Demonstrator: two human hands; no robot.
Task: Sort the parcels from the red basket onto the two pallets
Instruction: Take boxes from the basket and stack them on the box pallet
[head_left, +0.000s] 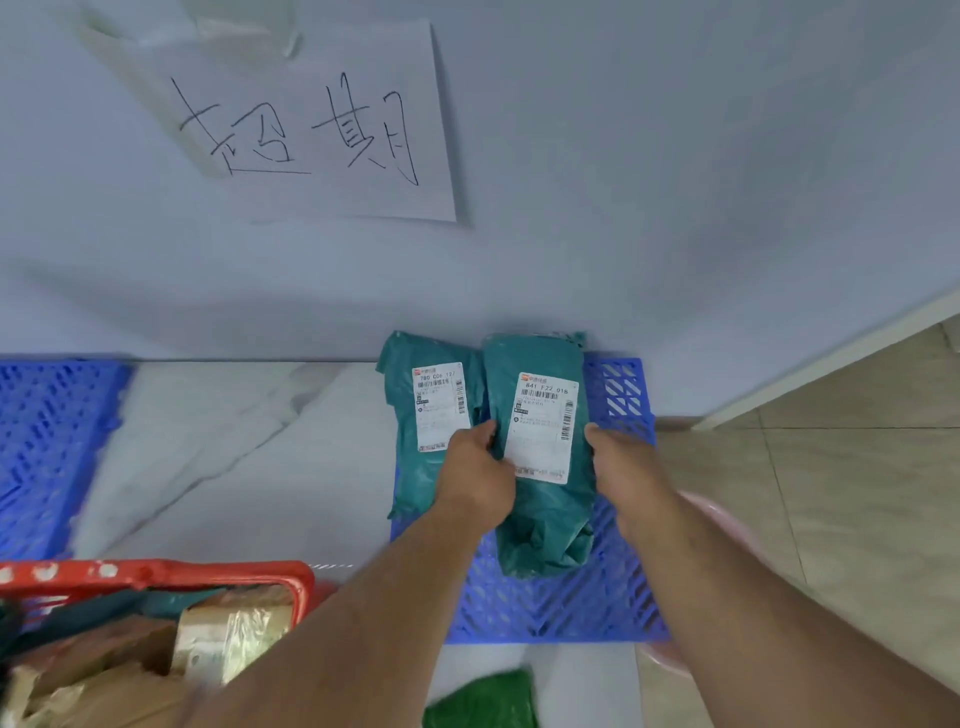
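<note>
Two teal plastic mailer parcels with white labels lie side by side on the right blue pallet (618, 395) against the wall. My left hand (475, 470) grips the left edge of the right parcel (540, 514) and my right hand (621, 462) grips its right edge. The left parcel (415, 467) lies free beside it. The red basket (156, 574) stands at the lower left, holding brown taped parcels and a dark teal one. A second blue pallet (47, 441) shows at the far left edge.
A paper sign (311, 130) with handwritten characters is taped to the wall above. A marble-patterned floor strip lies between the pallets. Something green (483, 699) lies at the bottom edge, and a pink object (727, 525) sits under my right forearm. Beige tiles extend to the right.
</note>
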